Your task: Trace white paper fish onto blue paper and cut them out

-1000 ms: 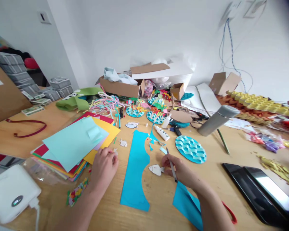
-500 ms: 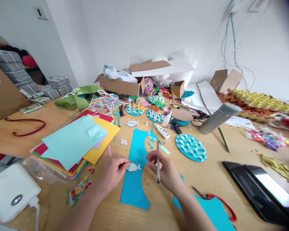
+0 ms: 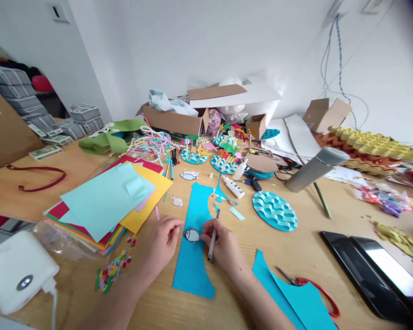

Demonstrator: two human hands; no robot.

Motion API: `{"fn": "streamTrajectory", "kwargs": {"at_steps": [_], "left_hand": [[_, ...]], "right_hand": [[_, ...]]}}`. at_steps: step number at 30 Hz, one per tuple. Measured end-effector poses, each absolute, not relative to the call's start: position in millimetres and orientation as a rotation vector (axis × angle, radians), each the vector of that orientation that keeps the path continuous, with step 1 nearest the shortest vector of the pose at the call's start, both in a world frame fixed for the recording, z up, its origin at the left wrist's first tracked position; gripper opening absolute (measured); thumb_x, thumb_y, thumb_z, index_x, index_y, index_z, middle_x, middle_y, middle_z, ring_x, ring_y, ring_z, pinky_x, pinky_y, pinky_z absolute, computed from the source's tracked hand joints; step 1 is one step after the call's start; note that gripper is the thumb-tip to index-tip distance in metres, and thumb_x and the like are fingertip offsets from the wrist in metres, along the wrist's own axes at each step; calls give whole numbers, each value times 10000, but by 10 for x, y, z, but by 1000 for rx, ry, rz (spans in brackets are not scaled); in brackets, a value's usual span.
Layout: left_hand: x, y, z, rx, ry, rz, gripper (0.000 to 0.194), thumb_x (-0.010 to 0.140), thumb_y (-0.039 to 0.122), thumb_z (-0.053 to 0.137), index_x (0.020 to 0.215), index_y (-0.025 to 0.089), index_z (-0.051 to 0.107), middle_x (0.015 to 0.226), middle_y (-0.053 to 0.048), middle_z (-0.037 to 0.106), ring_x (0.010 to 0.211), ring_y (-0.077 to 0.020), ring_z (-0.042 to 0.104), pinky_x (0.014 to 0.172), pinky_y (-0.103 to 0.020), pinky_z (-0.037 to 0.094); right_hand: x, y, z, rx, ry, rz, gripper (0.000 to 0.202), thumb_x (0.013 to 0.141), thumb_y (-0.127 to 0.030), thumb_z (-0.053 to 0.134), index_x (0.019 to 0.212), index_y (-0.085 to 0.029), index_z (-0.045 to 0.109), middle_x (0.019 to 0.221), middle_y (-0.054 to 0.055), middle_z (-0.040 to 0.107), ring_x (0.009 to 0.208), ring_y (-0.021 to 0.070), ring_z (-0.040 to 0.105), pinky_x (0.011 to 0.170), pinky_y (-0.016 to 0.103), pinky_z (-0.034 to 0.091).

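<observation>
A strip of blue paper (image 3: 193, 266) lies in front of me with a white paper fish (image 3: 192, 235) on it, its outline and head drawn dark. My right hand (image 3: 220, 240) grips a grey pen (image 3: 212, 243) and has its fingertips at the fish's right end, covering the tail. Left of the fish, my left hand (image 3: 165, 240) hovers by the strip's edge, index finger stretched out and the other fingers curled; no object shows in it. Two more paper fish, one plain (image 3: 176, 201) and one marked (image 3: 189, 175), lie farther back.
Coloured paper sheets (image 3: 99, 201) are stacked at left, beside a white device (image 3: 19, 272). Red-handled scissors (image 3: 321, 293) rest on blue paper at lower right. Glue bottles (image 3: 234, 188), a wavy blue oval (image 3: 274, 211), a grey bottle (image 3: 315, 169) and phones (image 3: 359, 275) lie around.
My left hand has let go of the fish and moved slightly left. My right hand has moved left to the fish's tail end, and the pen now tilts the other way.
</observation>
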State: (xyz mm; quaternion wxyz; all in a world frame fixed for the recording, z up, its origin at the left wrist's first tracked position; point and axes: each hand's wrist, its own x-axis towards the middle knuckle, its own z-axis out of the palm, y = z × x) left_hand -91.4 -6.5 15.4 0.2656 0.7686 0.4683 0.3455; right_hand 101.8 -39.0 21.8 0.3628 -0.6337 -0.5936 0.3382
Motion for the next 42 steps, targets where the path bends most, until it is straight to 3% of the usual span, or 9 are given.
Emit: {"fn": "streamTrajectory", "kwargs": {"at_steps": [5,13,20,29,35,42], "left_hand": [[-896,-114,170,2268,1245,902,321,852,33,408,896,195,683,859,-27,636,853,-163,613,888,-370,499],[-899,-172,232,2426,1197,806,445,761,-62,408,934,213,712,881,-24,624,885,-180,560,810,-342,509],[-761,-393,269,2559,1177,674,432,792,-36,386,1008,181,690,881,-58,619,865,-223,553,743,-372,524],[-653,-611,232,2626,1339,510,348,799,69,377,861,153,709,698,-72,644,684,-252,612,624,-395,513],[-668,-632,231,2673,1382,474,421,795,101,391,1106,110,674,716,-75,692,655,-245,643,586,-354,503],[-657,-617,232,2678,1455,298,450,809,113,403,1186,123,648,716,-75,694,660,-247,650,574,-337,492]], "right_hand": [[1013,-408,192,-1653,-1636,726,79,805,-183,543,881,-206,546,777,27,654,663,177,615,612,259,431],[1215,-386,201,-1576,-1638,509,109,874,-183,456,884,-201,563,812,49,636,713,183,610,652,270,454],[1311,-397,214,-1446,-1690,459,159,840,-113,476,879,-193,608,816,48,607,732,176,600,658,267,473],[1314,-449,255,-1202,-1989,600,337,803,13,463,982,-210,641,888,66,615,850,196,571,709,284,494],[1286,-456,253,-1135,-2167,616,293,843,-2,472,982,-216,616,944,72,684,970,227,545,816,348,490],[1260,-464,290,-1202,-2205,590,237,881,-50,463,926,-217,625,939,79,701,918,226,561,775,364,503]]}}
